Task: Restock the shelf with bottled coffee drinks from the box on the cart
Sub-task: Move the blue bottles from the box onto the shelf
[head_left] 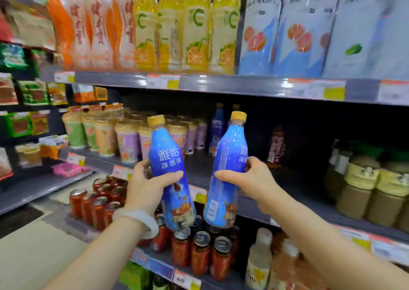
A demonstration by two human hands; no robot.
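Shop: price-tagged shelves (221, 86) of drinks (170, 26).

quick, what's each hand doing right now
Left hand: gripping the left blue coffee bottle.
Right hand: gripping the right blue coffee bottle.

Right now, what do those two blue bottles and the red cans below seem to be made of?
Blue bottles: likely clear plastic, visible at the neck, under glossy printed sleeves; yellow caps look like matte plastic. Red cans: probably metal, given silvery pull-tab tops.
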